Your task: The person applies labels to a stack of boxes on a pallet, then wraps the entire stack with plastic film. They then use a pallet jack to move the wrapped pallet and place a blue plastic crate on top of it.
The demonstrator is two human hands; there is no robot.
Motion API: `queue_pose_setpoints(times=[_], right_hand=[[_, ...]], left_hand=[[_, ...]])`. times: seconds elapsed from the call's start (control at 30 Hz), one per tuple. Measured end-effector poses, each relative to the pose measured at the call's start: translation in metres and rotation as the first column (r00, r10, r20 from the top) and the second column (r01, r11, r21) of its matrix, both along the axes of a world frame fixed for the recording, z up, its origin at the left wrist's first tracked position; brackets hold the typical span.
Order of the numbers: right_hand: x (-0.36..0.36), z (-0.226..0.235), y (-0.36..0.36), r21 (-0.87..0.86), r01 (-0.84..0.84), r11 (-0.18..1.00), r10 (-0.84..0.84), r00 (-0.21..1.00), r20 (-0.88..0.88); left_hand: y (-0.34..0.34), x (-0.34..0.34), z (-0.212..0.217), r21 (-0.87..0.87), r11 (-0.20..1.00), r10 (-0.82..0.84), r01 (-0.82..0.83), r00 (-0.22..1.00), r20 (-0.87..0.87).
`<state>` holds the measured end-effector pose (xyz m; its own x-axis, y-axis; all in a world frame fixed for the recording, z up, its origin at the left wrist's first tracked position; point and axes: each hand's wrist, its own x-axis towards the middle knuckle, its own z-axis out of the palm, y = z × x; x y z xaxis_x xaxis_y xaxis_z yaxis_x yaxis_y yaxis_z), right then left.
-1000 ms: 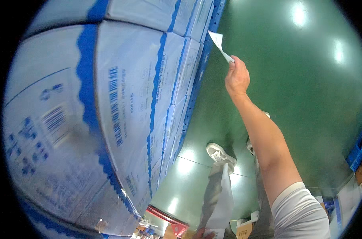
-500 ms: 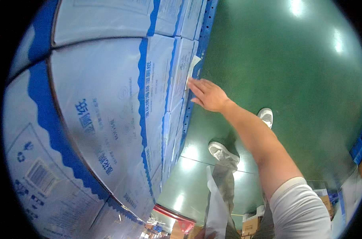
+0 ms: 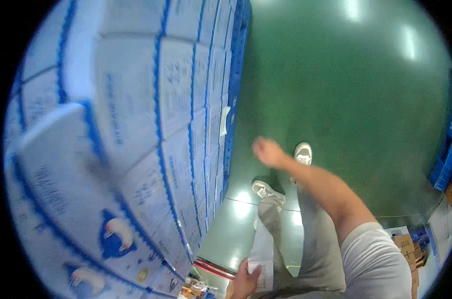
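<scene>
Low in the view, my left hand [image 3: 245, 280] is closed on white paper sheets [image 3: 264, 261], which hang beside my leg. My right hand [image 3: 269, 152] is in the air over the floor, a little away from the stack and touching nothing that shows. Its fingers look curled but are smeared by motion. A pale slip of paper [image 3: 225, 121] sticks to the low side of the stacked white and blue cartons [image 3: 129, 94], near the blue pallet [image 3: 240, 47]. The slip is nearest to my right hand.
The cartons rise as a tall wall along my left. Green shiny floor [image 3: 355, 99] lies ahead and right. At the far right is another blue pallet [image 3: 447, 144], with brown cartons [image 3: 405, 245] behind my right arm. A red bar [image 3: 215, 269] lies low beside the stack.
My right hand has come off the pale slip and drawn back from the stack; the slip stays there. My left hand with the sheets now shows clearly. The view has shifted.
</scene>
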<state>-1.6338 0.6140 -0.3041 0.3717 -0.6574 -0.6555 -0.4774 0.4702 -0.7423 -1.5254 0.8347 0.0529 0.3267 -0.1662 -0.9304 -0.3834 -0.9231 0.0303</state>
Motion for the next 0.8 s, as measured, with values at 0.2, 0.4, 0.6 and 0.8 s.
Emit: queue_pose_setpoints(times=[0.2, 0.4, 0.6, 0.8], right_hand=[[-0.130, 0.248, 0.101, 0.693, -0.024, 0.721, -0.281, 0.904, 0.323], [-0.184, 0.414, 0.010, 0.606, 0.121, 0.786, -0.469, 0.755, 0.459], [-0.251, 0.494, -0.146, 0.630, 0.352, 0.692, -0.689, 0.583, 0.432], [-0.332, 0.555, -0.268, 0.601, 0.355, 0.716, -0.695, 0.446, 0.564]], left_hand=[[-0.099, -0.041, 0.048, -0.402, 0.885, 0.131, -0.236, 0.953, -0.273], [-0.227, -0.111, 0.119, -0.505, 0.769, 0.084, -0.393, 0.845, -0.529], [-0.372, -0.139, 0.144, -0.493, 0.671, 0.091, -0.553, 0.722, -0.686], [-0.562, -0.219, 0.197, -0.988, 0.128, -0.743, 0.084, 0.668, -0.039]])
